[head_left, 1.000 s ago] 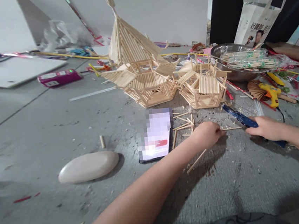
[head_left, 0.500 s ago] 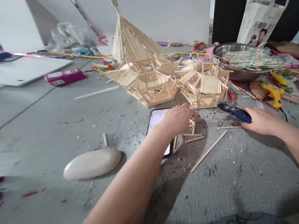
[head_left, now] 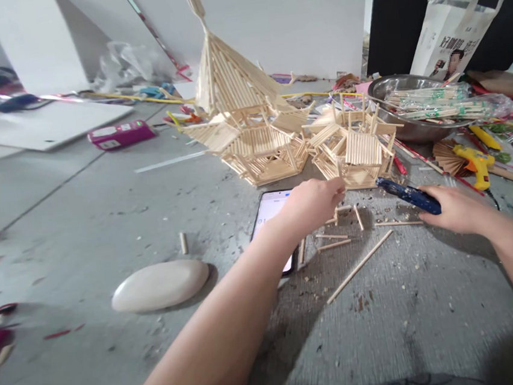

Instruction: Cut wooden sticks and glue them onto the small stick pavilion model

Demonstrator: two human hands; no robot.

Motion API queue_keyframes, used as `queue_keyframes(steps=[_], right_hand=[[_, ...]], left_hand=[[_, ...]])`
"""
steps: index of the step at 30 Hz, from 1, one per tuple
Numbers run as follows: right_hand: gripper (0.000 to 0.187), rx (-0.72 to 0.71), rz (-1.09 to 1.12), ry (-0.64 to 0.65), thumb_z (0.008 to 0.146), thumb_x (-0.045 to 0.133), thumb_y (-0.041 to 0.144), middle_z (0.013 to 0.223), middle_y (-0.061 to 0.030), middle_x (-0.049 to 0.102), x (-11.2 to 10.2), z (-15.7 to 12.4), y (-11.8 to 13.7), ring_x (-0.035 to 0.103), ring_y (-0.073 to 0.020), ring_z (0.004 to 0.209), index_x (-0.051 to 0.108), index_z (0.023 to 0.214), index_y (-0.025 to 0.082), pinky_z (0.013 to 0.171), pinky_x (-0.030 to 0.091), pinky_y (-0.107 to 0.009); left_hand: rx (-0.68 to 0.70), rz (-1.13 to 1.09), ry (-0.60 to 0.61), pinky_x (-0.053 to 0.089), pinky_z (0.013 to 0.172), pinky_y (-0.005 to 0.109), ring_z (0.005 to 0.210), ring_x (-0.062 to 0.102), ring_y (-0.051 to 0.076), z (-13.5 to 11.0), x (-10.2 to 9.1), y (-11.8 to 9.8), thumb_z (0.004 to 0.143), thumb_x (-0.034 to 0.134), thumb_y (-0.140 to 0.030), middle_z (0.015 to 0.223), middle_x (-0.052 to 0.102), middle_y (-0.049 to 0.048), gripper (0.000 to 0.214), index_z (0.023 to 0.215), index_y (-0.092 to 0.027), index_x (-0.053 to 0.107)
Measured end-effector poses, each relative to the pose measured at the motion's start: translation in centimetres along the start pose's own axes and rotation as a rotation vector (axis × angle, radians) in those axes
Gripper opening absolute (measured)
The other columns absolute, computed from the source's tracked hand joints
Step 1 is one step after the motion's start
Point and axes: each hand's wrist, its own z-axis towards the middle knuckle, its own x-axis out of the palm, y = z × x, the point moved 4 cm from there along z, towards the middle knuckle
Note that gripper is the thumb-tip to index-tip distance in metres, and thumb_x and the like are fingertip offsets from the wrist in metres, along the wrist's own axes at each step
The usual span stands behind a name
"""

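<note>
My left hand point(head_left: 318, 201) hovers over the right edge of a phone point(head_left: 280, 205), its fingertips pinched together. What they hold, if anything, I cannot make out. Below them lie several short wooden sticks point(head_left: 334, 245). My right hand point(head_left: 455, 206) is wrapped round the rear of a long dark blue tool point(head_left: 408, 195) with pale specks; its exact kind is unclear. The tool's front end points left, close to the small stick model point(head_left: 363, 149). Under it a thin stick point(head_left: 398, 223) lies on the floor, and a longer stick point(head_left: 361, 265) lies slantwise nearer me.
A larger stick model with a peaked roof point(head_left: 239, 79) stands behind. To the right are a metal bowl point(head_left: 414, 129) with bagged sticks, a yellow glue gun point(head_left: 476, 165) and a white bag point(head_left: 445, 35). Leftward are a pale oval object point(head_left: 161, 285) and a purple packet point(head_left: 121, 136).
My left hand has shifted slightly right, and a short stick now shows upright-slanted beside its pile. My right hand keeps hold of the blue tool. The whole view has moved a little.
</note>
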Motion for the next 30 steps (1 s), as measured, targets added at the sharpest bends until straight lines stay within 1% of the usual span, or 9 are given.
queue_keyframes(steps=[2,4,7,9,12,15,17,21,30], right_hand=[[0.050,0.014,0.023,-0.016,0.072,0.051,0.047,0.109,-0.0086,0.061,-0.2,-0.1,-0.5,0.057,-0.0272,0.095,0.051,0.115,0.022,0.074,0.041,-0.034],[0.048,0.033,0.053,-0.028,0.072,0.052,0.047,0.108,-0.0081,0.062,-0.3,-0.1,-0.9,0.057,-0.0277,0.095,0.053,0.113,0.022,0.075,0.042,-0.035],[0.049,0.032,0.154,-0.037,0.072,0.053,0.045,0.110,-0.0077,0.061,-0.4,-0.1,-1.1,0.056,-0.0272,0.099,0.050,0.116,0.023,0.079,0.041,-0.035],[0.048,0.027,0.239,-0.058,0.074,0.052,0.041,0.110,-0.0081,0.061,-0.4,-0.2,-0.9,0.056,-0.0255,0.099,0.049,0.117,0.022,0.082,0.041,-0.034],[0.047,0.017,0.320,-0.182,0.075,0.050,0.037,0.110,-0.0100,0.060,-0.2,-0.4,-0.2,0.055,-0.0252,0.101,0.047,0.118,0.018,0.086,0.041,-0.036],[0.048,-0.053,0.333,-0.366,0.074,0.050,0.035,0.114,-0.0111,0.058,0.3,-0.7,0.9,0.053,-0.0268,0.105,0.044,0.118,0.018,0.088,0.040,-0.041],[0.048,-0.105,0.315,-0.437,0.073,0.050,0.033,0.110,-0.0112,0.059,0.8,-0.9,1.6,0.055,-0.0269,0.101,0.042,0.119,0.019,0.086,0.042,-0.042],[0.049,-0.155,0.272,-0.495,0.072,0.050,0.030,0.105,-0.0124,0.058,1.3,-1.1,2.6,0.055,-0.0277,0.097,0.041,0.119,0.018,0.083,0.044,-0.043],[0.048,-0.208,0.229,-0.516,0.070,0.051,0.027,0.101,-0.0123,0.058,1.7,-1.3,3.3,0.056,-0.0278,0.094,0.040,0.116,0.020,0.079,0.045,-0.042]], left_hand=[[0.005,-0.057,-0.024,0.037,0.059,0.029,0.066,0.058,0.019,-0.1,-0.1,-0.9,0.084,0.033,-0.028,0.070,0.063,0.0086,0.030,0.091,-0.018,0.060],[0.010,-0.188,-0.079,0.037,0.060,0.028,0.064,0.056,0.017,-0.1,0.2,-1.7,0.084,0.035,-0.028,0.067,0.061,0.0068,0.028,0.094,-0.018,0.059],[0.031,-0.507,-0.098,0.038,0.057,0.025,0.054,0.051,0.011,0.0,1.0,-3.0,0.082,0.040,-0.027,0.061,0.058,0.0028,0.023,0.089,-0.015,0.058],[0.033,-0.755,-0.044,0.038,0.053,0.023,0.047,0.046,0.008,-0.1,1.7,-3.9,0.082,0.040,-0.025,0.058,0.055,0.0002,0.019,0.087,-0.014,0.055],[0.056,-1.100,0.032,0.039,0.049,0.020,0.045,0.045,0.005,-0.4,2.5,-5.0,0.081,0.041,-0.021,0.062,0.055,-0.0006,0.011,0.082,-0.015,0.050],[0.066,-1.315,-0.005,0.041,0.050,0.019,0.048,0.049,0.004,-0.6,3.0,-5.3,0.080,0.045,-0.024,0.070,0.060,0.0013,0.010,0.076,-0.015,0.049],[0.074,-1.397,-0.033,0.043,0.051,0.020,0.049,0.050,0.004,-0.6,3.3,-5.3,0.079,0.048,-0.028,0.073,0.062,0.0023,0.014,0.075,-0.015,0.049],[0.083,-1.461,-0.077,0.044,0.050,0.021,0.048,0.052,0.005,-0.7,3.6,-5.3,0.077,0.051,-0.029,0.072,0.063,0.0023,0.015,0.074,-0.015,0.050],[0.148,-1.464,-0.100,0.044,0.051,0.019,0.050,0.053,0.005,-1.2,3.4,-5.9,0.075,0.052,-0.021,0.070,0.061,0.0006,0.007,0.076,-0.014,0.052]])
